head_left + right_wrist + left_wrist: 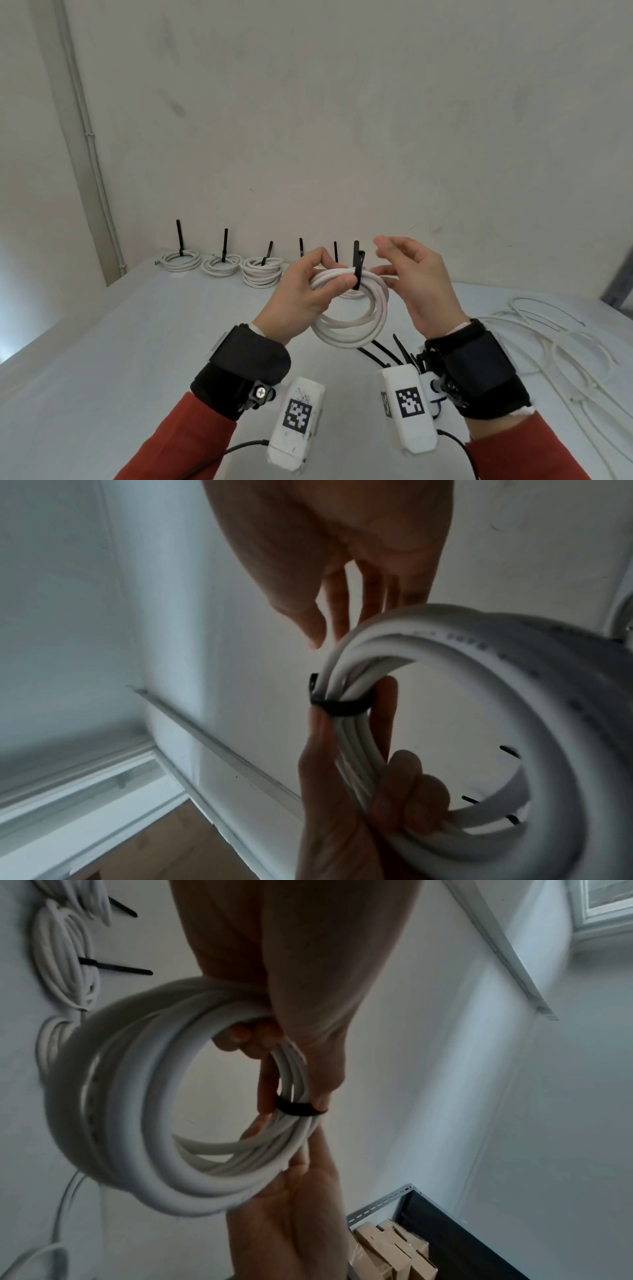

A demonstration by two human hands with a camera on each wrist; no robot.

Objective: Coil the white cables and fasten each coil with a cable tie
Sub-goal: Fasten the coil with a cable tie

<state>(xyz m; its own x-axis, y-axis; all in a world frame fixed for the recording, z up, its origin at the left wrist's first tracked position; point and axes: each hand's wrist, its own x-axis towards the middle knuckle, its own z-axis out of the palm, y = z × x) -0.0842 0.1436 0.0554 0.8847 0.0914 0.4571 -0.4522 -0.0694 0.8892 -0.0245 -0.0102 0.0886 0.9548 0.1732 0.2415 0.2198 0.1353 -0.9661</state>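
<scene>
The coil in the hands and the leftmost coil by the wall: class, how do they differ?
The held coil hangs upright in the left hand; the leftmost coil lies flat on the table. The held coil is at the middle, the leftmost coil at the far wall. Both are white, each with a black tie.

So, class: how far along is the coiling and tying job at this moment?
Done: tied coils sit in a row at the back. Three show plainly, and others are partly hidden. In hand: the left hand grips a coil with a tie already looped snugly round it, tail up. The right hand is open beside it. Left: loose cables on the right and spare ties below the coil.
</scene>
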